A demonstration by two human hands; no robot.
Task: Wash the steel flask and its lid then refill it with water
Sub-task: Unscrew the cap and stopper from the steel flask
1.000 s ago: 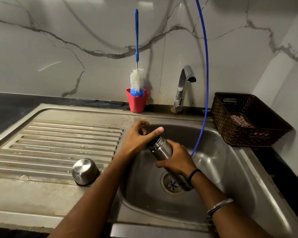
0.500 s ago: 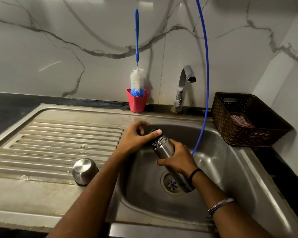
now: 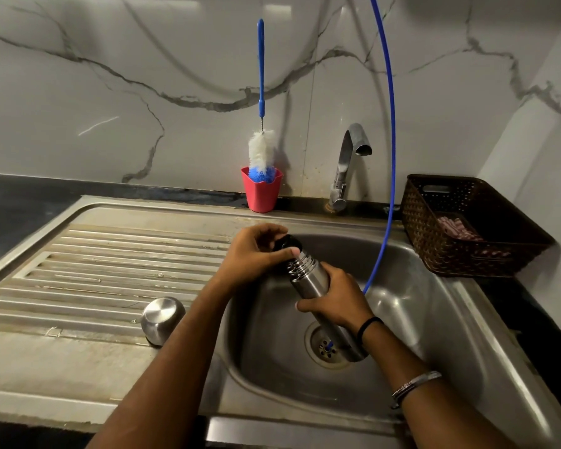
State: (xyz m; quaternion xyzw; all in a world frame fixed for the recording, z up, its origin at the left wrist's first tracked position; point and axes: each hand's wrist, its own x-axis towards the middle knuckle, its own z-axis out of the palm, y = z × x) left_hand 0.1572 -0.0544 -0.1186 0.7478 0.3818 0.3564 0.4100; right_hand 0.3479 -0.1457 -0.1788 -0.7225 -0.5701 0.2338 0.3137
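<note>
Steel flask, ribbed neck, smooth cylinder, gripped by both hands

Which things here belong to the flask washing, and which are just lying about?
In use: flask, held by the right hand; black stopper, gripped by the left hand; steel cap; sink; tap; bottle brush.

Lying about: red cup; basket; blue hose.
</note>
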